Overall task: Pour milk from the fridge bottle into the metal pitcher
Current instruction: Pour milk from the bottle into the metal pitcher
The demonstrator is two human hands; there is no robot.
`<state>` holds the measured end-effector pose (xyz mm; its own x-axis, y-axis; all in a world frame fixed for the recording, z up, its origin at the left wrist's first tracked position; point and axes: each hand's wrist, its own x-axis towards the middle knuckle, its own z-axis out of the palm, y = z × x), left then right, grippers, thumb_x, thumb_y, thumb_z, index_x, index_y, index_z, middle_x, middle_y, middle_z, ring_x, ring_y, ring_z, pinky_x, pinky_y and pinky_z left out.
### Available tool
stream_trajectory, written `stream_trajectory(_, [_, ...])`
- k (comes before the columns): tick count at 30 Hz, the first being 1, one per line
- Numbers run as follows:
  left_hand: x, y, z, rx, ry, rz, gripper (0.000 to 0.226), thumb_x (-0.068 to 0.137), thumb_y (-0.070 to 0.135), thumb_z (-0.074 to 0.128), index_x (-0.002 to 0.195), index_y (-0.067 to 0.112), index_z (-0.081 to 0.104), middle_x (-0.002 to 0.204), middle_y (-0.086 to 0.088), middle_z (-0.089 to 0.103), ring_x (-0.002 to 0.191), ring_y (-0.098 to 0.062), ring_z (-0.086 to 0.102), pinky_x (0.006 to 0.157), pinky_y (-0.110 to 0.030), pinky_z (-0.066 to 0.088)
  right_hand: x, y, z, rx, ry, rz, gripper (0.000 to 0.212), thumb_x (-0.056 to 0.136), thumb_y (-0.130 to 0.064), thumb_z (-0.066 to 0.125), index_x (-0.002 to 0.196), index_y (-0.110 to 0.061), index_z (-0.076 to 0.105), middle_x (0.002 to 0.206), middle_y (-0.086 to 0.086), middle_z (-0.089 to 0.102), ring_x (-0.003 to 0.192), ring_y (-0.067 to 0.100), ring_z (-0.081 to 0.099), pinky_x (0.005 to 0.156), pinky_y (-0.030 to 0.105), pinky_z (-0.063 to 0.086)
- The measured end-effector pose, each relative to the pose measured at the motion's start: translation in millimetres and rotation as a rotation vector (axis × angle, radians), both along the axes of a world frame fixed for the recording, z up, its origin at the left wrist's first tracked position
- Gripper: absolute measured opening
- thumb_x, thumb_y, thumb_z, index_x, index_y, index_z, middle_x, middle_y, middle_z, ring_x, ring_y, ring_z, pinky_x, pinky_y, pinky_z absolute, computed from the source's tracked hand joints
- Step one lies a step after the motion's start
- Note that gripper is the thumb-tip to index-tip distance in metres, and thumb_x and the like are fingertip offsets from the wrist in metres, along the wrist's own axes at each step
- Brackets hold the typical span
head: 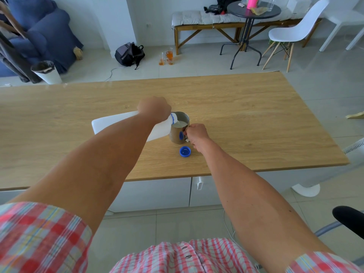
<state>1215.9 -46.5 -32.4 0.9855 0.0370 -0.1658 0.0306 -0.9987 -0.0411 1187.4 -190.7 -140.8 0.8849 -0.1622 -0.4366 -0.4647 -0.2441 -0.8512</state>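
Observation:
A white plastic milk bottle [114, 123] lies tipped almost flat, its blue-ringed neck over the rim of the metal pitcher [178, 134]. My left hand [154, 109] grips the bottle near its neck from above. Milk runs from the spout, and white milk shows inside the pitcher. The pitcher stands upright on the wooden table [256, 115]. My right hand [197, 134] is closed on the pitcher's handle at its right side. The bottle's blue cap [185, 151] lies open side up on the table just in front of the pitcher.
The table's front edge runs just below the cap, with white cabinets beneath. Beyond the table stand a white bin [47, 71], a dark backpack [129, 54], glass vessels on the floor [167, 57], a round black table [254, 10] and a white chair [295, 30].

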Motion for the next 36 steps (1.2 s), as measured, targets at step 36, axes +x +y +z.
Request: stream_trajectory(36, [2.6, -2.1, -0.1, 0.028, -0.003, -0.018, 0.024, 0.097, 0.02, 0.04, 0.076, 0.015, 0.051, 0.081, -0.007, 0.057, 0.082, -0.029, 0.061, 0.072, -0.036, 0.047, 0.1, -1.8, -1.1, 0.014, 0.002, 0.007, 0.024, 0.093, 0.0, 0.043, 0.09, -0.008, 0.066, 0.064, 0.002, 0.048, 0.053, 0.013, 0.035, 0.044, 0.025, 0.027])
